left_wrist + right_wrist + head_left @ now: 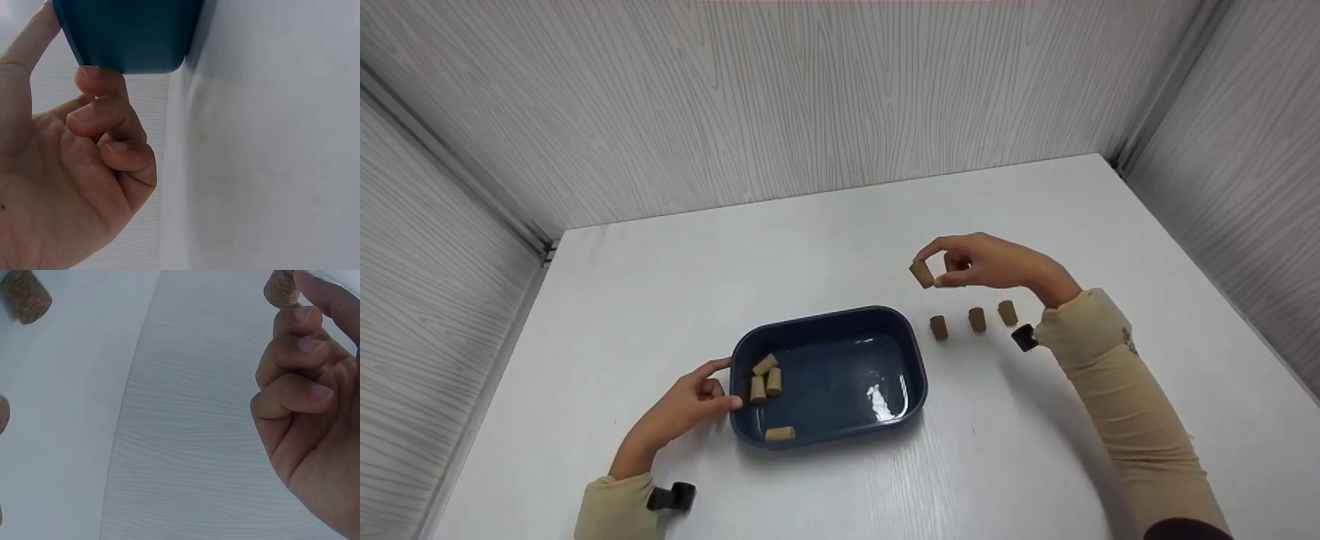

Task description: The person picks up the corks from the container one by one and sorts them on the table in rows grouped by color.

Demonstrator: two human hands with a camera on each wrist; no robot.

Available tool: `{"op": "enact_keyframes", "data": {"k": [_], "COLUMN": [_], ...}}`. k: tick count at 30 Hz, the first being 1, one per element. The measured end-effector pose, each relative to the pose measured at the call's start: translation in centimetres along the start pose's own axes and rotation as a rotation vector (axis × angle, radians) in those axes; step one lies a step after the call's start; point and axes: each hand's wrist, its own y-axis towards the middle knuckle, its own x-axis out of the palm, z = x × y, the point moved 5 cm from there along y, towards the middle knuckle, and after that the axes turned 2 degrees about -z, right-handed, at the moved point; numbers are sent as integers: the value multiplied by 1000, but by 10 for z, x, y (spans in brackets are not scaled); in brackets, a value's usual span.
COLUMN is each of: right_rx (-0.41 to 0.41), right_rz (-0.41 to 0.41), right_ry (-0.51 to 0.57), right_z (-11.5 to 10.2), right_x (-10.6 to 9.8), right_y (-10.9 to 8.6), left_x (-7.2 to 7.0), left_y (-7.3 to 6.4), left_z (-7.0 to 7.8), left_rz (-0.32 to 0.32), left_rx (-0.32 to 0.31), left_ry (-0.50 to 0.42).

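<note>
Between thumb and forefinger, my right hand (988, 261) pinches a cork stopper (922, 274) above the table, up and right of a dark blue dish (840, 433). The right wrist view also shows that cork (282, 290) at the fingertips, with the other fingers curled. My left hand (684, 405) grips the left end of the dish, thumb at the rim; in the left wrist view its fingers touch the dish wall (129, 39). Several corks lie in the left part of the dish, three of them close together (774, 381) and another (780, 433) by the near wall.
Three corks stand in a loose row right of the dish: one near it (938, 327), a middle one (976, 319) and a far one (1007, 313), below the right hand. The white table (660, 285) meets wood-grain panels (810, 97) at the back and sides.
</note>
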Motion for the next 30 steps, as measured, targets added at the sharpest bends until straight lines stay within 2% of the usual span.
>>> {"op": "enact_keyframes", "data": {"k": [8,14,22,30], "right_rx": [71,89,193,274], "right_rz": [38,75,84,73], "right_ry": [4,3,-35,-33], "right_z": [24,38,62,92], "right_x": [-10,-20,-26,-19], "right_y": [-30,-55,-85,-106], "left_x": [-2,-2,-1,-1], "left_y": [1,-1,-1,0], "left_z": [0,0,0,-2], "left_rz": [2,9,4,-5], "left_rx": [15,12,0,3], "left_ry": [-1,12,5,-4]}}
